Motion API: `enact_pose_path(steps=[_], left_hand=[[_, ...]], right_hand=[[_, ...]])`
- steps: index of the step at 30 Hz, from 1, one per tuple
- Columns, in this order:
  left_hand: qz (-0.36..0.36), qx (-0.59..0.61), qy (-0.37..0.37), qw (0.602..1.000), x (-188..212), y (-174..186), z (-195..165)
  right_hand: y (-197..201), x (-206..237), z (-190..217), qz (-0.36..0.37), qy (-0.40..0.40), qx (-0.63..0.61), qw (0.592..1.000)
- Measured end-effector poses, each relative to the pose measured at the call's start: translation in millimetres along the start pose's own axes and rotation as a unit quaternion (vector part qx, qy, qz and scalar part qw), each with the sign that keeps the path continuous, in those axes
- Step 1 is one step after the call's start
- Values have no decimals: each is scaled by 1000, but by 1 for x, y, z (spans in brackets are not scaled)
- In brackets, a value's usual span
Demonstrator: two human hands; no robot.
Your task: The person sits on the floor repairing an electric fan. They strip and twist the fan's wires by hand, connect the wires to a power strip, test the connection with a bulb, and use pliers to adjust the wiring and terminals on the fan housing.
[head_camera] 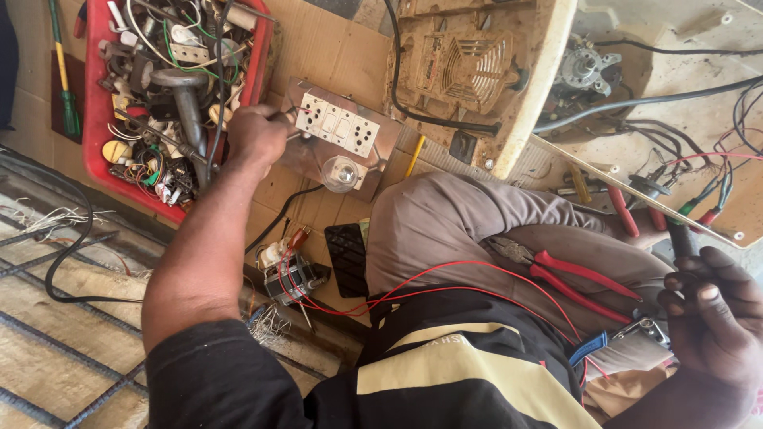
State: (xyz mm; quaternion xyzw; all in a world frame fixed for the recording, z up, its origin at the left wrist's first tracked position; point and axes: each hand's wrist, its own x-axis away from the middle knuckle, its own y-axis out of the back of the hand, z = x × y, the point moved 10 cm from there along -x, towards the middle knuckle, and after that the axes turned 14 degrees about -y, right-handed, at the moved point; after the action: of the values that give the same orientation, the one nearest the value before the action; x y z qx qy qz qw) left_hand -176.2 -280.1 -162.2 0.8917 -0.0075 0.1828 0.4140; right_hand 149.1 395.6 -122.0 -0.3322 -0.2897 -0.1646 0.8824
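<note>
My left hand [253, 135] reaches forward with its fingers closed at the left edge of a metal switch board [306, 163]. The board carries white switches and sockets [340, 127] and a clear bulb [341, 171]. Whether the fingers also pinch a thin tool is unclear. My right hand [711, 318] is at the right edge, closed around a dark tool handle [682, 238]. Red-handled pliers [584, 278] lie on my grey trouser leg [445, 230]. Thin red wires [445, 274] run across my lap to a small coil unit [288, 274] on the cardboard.
A red tray [94, 135] full of wires, plugs and metal parts stands left of the board. A green screwdriver [65, 87] lies beside it. A beige appliance casing [485, 63] with a motor [584, 67] and black cables sits ahead. More pliers [628, 213] lie at right.
</note>
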Motion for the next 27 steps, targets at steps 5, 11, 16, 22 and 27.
enact_pose_path(steps=[5, 11, 16, 22, 27], left_hand=[[4, -156, -33, 987, 0, 8, -28], [23, -186, -27, 982, 0, 14, -30], [31, -165, 46, 985, -4, 14, -13], [45, -206, -5, 978, -15, 17, -16], [65, -162, -14, 985, -23, 10, -8]], right_hand=[[-12, 2, -1, -5, -10, -6, 1000], [-9, -1, -3, 8, -7, -13, 1000], [2, -3, -5, 10, -6, -10, 1000], [7, -2, -7, 6, 1, -22, 1000], [9, -4, -9, 5, -5, -33, 999]])
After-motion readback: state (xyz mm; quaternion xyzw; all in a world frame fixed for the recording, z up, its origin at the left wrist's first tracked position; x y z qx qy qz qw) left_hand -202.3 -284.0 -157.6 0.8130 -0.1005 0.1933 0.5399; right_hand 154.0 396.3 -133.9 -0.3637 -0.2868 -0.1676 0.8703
